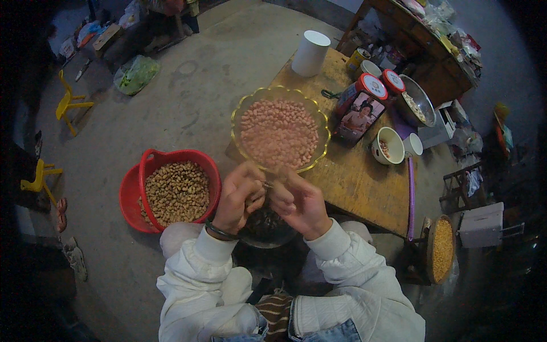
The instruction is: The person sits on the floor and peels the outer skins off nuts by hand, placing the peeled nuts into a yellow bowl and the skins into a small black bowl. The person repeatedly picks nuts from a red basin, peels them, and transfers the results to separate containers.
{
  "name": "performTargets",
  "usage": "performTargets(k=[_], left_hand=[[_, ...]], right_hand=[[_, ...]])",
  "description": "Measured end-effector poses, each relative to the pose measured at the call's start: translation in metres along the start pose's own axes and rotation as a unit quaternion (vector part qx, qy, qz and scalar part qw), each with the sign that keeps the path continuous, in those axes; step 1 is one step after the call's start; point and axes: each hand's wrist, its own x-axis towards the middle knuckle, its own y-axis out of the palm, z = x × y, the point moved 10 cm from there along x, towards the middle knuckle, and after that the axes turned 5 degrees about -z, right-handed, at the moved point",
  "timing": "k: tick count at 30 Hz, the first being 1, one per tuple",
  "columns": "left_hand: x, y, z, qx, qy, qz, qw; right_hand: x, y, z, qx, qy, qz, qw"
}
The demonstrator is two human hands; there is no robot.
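Observation:
My left hand (240,194), with a dark bracelet at the wrist, and my right hand (301,201) meet fingertip to fingertip. Pinched between them is a small brownish piece, apparently a peanut pod (268,184), mostly hidden by the fingers. Just beyond the hands, a gold-rimmed scalloped bowl (327,141) holds many pink shelled peanuts (280,132). To the left of my left hand, a red plastic basket (128,201) with a raised handle contains unshelled peanuts (179,192). Below the hands, partly covered by them, is a basin (267,245) with dark contents.
A wooden table (363,184) carries a phone (361,117) leaning on red-lidded jars (374,87), a white cylinder (311,53), a small cup of peanuts (386,146) and a metal bowl (421,102). A tray of yellow grain (442,250) stands right; yellow chairs (68,102) stand left.

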Motion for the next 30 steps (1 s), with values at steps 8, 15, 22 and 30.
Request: performTargets(k=[8, 15, 22, 30], left_hand=[[-0.004, 0.006, -0.015, 0.155, 0.021, -0.019, 0.988], [-0.006, 0.0, -0.007, 0.199, -0.02, -0.018, 0.98], [-0.011, 0.003, 0.005, 0.108, -0.047, 0.003, 0.993], [-0.006, 0.004, 0.018, 0.012, -0.059, 0.022, 0.998]], right_hand=[[-0.001, -0.006, -0.001, -0.159, 0.006, -0.037, 0.987], [-0.01, 0.002, 0.018, -0.456, -0.159, -0.01, 0.876], [-0.015, 0.003, 0.018, -0.5, -0.14, 0.016, 0.855], [-0.008, -0.013, 0.007, -0.419, -0.09, 0.016, 0.903]])
